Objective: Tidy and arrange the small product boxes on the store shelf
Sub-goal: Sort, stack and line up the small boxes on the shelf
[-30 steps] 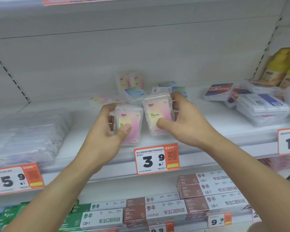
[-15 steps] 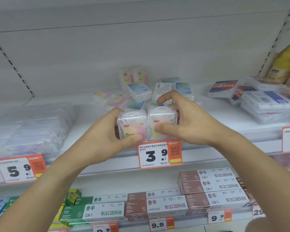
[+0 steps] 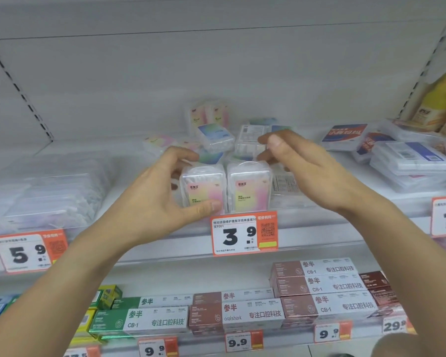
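Two small clear plastic boxes with pink-yellow labels (image 3: pixel 225 188) stand upright, side by side, at the white shelf's front edge (image 3: pixel 319 222). My left hand (image 3: pixel 160 199) pinches the left box; my right hand (image 3: pixel 307 166), fingers loosely curled, seems just clear of the right one.

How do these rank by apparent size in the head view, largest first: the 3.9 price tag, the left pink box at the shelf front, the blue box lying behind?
1. 3.9 price tag.
2. Left pink box.
3. Blue box, though it lies farther back, so its true size is unsure.
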`<state>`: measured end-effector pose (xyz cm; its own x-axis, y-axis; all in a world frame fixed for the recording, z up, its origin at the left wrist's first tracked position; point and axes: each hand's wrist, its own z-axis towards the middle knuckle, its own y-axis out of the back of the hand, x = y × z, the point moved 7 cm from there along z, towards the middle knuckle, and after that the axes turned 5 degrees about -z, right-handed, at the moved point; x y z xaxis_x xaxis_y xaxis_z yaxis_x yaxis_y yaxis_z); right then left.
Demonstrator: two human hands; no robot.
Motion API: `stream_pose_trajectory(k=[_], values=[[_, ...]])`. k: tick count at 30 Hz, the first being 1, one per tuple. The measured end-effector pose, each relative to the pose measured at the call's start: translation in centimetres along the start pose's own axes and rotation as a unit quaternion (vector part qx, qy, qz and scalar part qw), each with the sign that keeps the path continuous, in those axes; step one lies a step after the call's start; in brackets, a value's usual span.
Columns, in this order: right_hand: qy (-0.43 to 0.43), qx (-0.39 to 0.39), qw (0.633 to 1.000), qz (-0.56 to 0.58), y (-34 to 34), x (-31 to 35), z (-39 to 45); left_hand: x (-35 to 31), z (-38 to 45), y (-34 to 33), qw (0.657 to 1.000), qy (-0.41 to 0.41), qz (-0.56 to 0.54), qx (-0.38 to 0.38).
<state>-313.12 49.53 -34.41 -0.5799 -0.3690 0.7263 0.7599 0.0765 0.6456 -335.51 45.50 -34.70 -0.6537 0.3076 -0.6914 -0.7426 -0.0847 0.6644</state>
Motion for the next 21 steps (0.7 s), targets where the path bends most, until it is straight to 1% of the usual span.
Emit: stream_pose_trajectory(k=[2, 3, 5, 8, 10, 13, 16, 19, 21], values=[[-0.018, -0.041, 0.999, -0.022, 1.4, -0.5, -0.1, -1.3, -0.1, 0.6, 0.998, -0.035, 0.012, -0.047], [-0.031, -0.045, 0.998, -0.041, 1.9, -0.8, -0.2, -2.1, -0.2, 0.7, 0.996, -0.051, 0.020, -0.065], [-0.056, -0.017, 0.993, -0.102, 2.2, -1.7, -0.3, -3.9, -0.1, 0.3, 0.992, -0.086, 0.055, -0.073], [-0.089, 0.057, 0.972, -0.208, 1.7, -3.3, -0.6, -5.5, 0.8, -1.5, 0.985, -0.110, 0.130, -0.021], [-0.097, 0.091, 0.967, -0.218, 1.2, -3.8, -0.9, -5.6, 1.3, -2.4, 0.981, -0.105, 0.165, 0.010], [-0.090, 0.103, 0.972, -0.193, 1.2, -4.2, -1.1, -4.9, 1.7, -2.1, 0.981, -0.092, 0.172, 0.023], [-0.079, 0.074, 0.979, -0.171, 2.0, -4.4, -1.3, -4.3, 1.7, -1.4, 0.982, -0.072, 0.174, 0.032], [-0.068, 0.002, 0.988, -0.138, 3.5, -3.9, -1.4, -4.4, 1.6, -1.1, 0.982, -0.067, 0.174, 0.035], [-0.060, -0.051, 0.993, -0.088, 4.4, -3.5, -1.5, -4.4, 1.5, -1.2, 0.981, -0.068, 0.176, 0.040]])
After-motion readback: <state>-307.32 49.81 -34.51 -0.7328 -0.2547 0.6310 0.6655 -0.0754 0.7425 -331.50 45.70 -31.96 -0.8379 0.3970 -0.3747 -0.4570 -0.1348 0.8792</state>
